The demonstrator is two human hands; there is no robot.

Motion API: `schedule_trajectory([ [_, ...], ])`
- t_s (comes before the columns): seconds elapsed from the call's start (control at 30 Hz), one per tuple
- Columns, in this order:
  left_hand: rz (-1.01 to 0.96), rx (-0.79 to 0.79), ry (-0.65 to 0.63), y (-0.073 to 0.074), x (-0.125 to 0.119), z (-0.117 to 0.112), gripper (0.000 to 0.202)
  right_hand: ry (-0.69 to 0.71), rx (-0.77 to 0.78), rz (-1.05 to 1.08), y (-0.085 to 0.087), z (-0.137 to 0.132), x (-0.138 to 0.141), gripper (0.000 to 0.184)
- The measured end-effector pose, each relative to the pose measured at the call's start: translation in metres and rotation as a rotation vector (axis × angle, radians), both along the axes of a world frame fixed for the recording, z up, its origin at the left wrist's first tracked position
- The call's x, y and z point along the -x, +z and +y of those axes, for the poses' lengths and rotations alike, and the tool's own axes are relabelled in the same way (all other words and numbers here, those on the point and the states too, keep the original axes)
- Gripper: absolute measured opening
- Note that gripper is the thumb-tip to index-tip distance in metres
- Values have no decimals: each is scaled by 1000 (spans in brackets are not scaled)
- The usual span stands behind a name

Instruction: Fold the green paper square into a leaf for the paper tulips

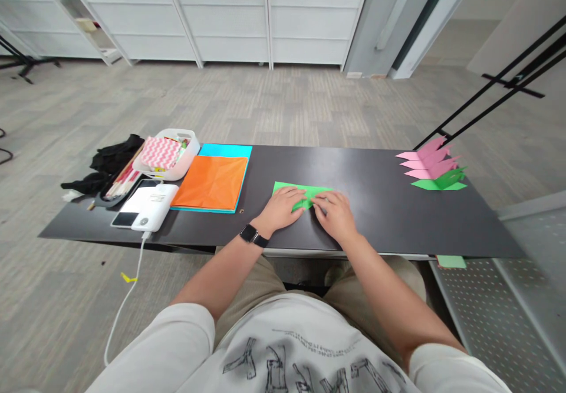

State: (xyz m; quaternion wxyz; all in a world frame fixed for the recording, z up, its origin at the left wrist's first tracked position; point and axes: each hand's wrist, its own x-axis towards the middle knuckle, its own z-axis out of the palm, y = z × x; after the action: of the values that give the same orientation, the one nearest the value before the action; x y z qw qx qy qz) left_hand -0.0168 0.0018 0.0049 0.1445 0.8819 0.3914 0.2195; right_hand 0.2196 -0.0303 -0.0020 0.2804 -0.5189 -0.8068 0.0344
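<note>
A sheet of green paper (315,191), folded into a long shape, lies on the dark table in front of me. My left hand (283,207) rests flat across its left part, fingers stretched out, a black watch on the wrist. At the paper's right part, my right hand (335,213) has its thumb and index finger closed on the near edge. Both hands hide much of the sheet. Off to the right stands a row of folded pink paper pieces (431,160), with a folded green paper piece (440,182) at its near end.
Left of my hands lies a stack of orange paper (212,183) over blue sheets. Beyond it are a white power bank (155,207) with a cable, a phone (128,219), a white basket (188,154) and black cloth (117,160). A black stand (499,80) rises behind the right end.
</note>
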Motion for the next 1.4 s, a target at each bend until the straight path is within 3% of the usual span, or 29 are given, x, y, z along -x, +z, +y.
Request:
schedule_trajectory([
  [0.2, -31, 21, -6, 2, 1, 0, 36, 84, 121, -80, 1, -27, -2, 35],
  [0.7, 7, 0, -46, -1, 5, 1, 33, 107, 122, -119, 6, -30, -3, 37],
  [1.03, 31, 12, -42, 6, 2, 0, 31, -89, 99, -210, 7, -26, -17, 40],
  [1.4, 55, -1, -36, 7, 1, 0, 31, -200, 104, -215, 7, -2, -47, 43],
])
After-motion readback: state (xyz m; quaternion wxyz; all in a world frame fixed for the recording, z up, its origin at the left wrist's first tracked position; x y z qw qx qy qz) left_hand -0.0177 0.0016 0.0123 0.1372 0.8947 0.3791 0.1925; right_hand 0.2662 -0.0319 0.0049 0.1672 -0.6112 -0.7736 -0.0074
